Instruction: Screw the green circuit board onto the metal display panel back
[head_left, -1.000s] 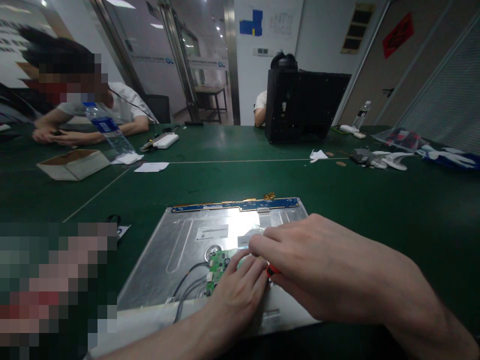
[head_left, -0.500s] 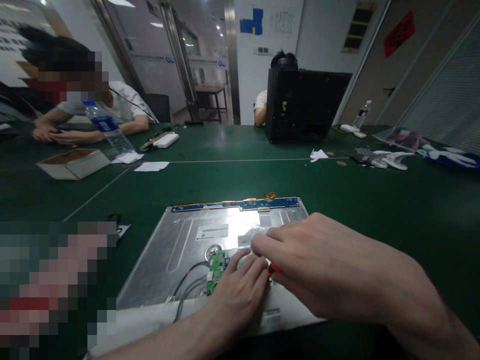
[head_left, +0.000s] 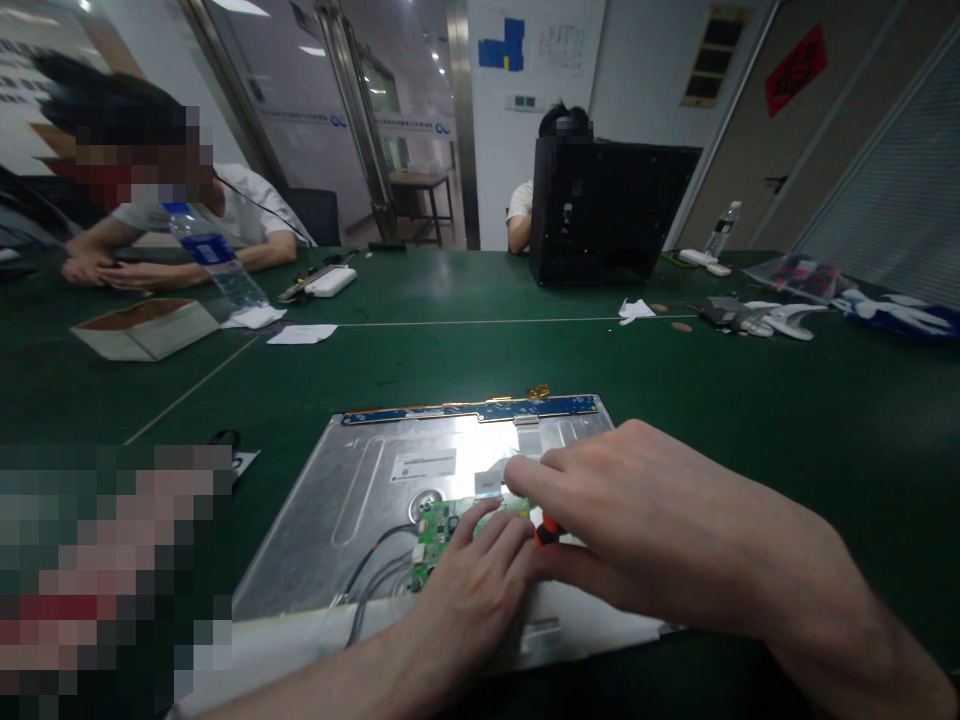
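Note:
A flat metal-backed display panel (head_left: 367, 470) lies on the green table, with a blue strip board (head_left: 450, 411) along its far edge. On the panel is a green circuit board (head_left: 431, 535), with dark cables (head_left: 367, 580) running from its left side. My left hand (head_left: 480, 570) rests over this board, fingers stretched out and lying on it; its thumb is hidden. My right hand (head_left: 637, 530) is closed around a red-and-black screwdriver (head_left: 549, 528), held above the board's right part. The screwdriver's tip is hidden behind my hands.
An open box (head_left: 150, 335), a tilted plastic bottle (head_left: 217, 260) and paper (head_left: 301, 334) lie at the left. A black monitor-like case (head_left: 607, 210) stands across the table. Gloves (head_left: 780, 318) lie at the far right. Two people sit at the far side.
My right hand has turned slightly on the screwdriver; its thumb shifted and more of the red-and-black handle shows. My left hand stays almost still on the board.

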